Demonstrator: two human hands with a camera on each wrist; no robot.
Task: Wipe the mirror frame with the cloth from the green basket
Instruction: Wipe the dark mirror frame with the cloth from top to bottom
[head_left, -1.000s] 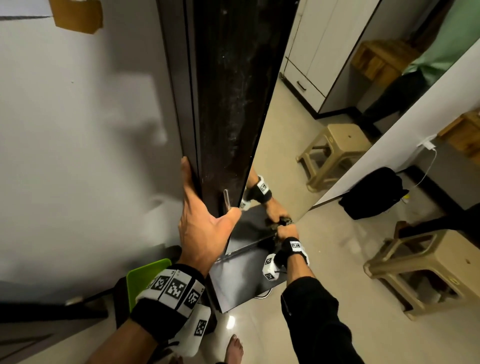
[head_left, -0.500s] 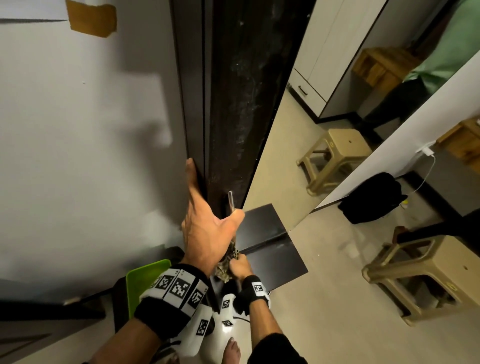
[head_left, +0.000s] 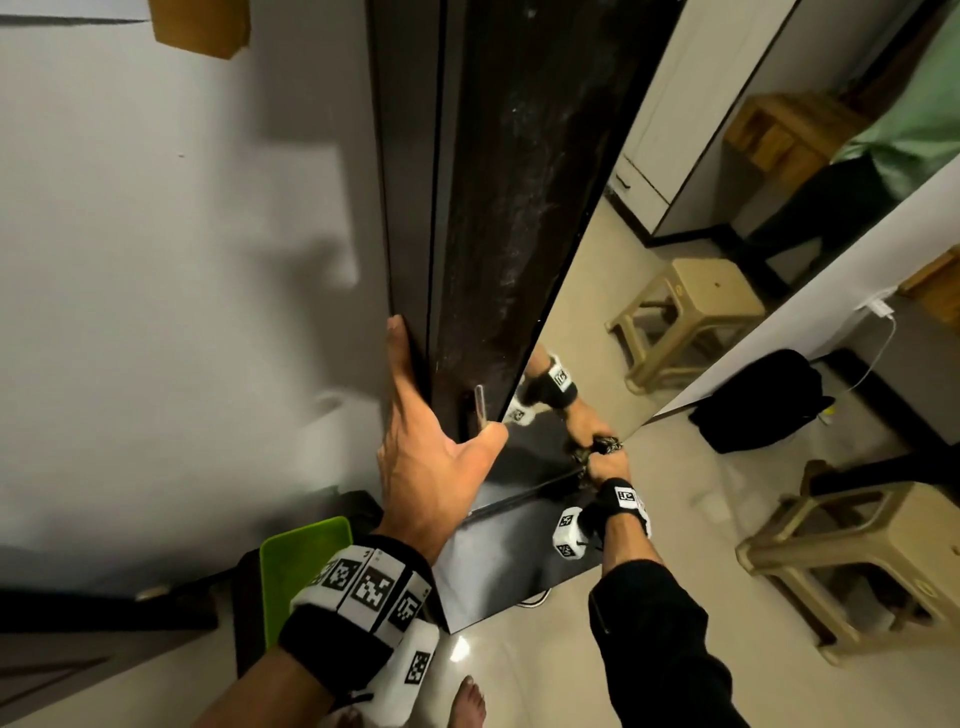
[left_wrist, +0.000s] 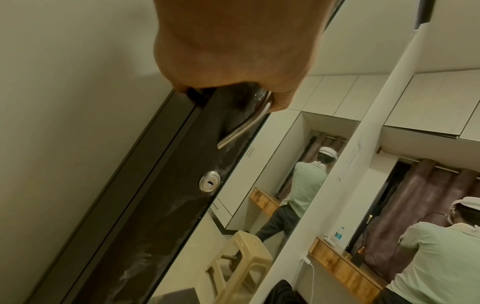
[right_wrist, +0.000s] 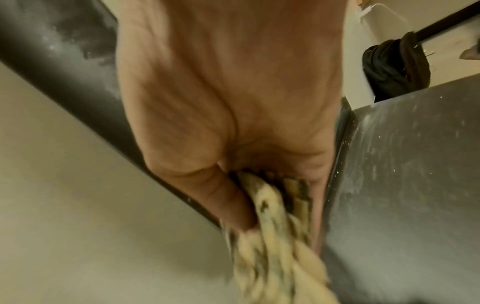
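Observation:
The mirror's dark, dust-streaked frame (head_left: 498, 234) runs down the middle of the head view. My left hand (head_left: 431, 467) grips its edge, thumb by the metal handle (head_left: 480, 408); the other fingers are hidden behind the edge. In the left wrist view that hand (left_wrist: 233, 51) clasps the frame (left_wrist: 161, 205) above the handle (left_wrist: 241, 127). My right hand (head_left: 605, 465) grips a bunched patterned cloth (head_left: 605, 446), pressed to the frame's bottom bar near the lower right corner. The right wrist view shows the cloth (right_wrist: 275, 236) in my fist (right_wrist: 228, 102). The green basket (head_left: 296, 566) sits below my left wrist.
A beige plastic stool (head_left: 857, 561) stands on the floor to the right, and a black bag (head_left: 758, 405) lies against the wall beyond it. A keyhole (left_wrist: 209, 181) is set in the frame. My bare foot (head_left: 470, 699) is near the frame's base. A white wall (head_left: 156, 312) fills the left.
My right hand carried the cloth left along the bottom bar to under my left hand, then back right to the corner. My left hand stayed on the frame edge.

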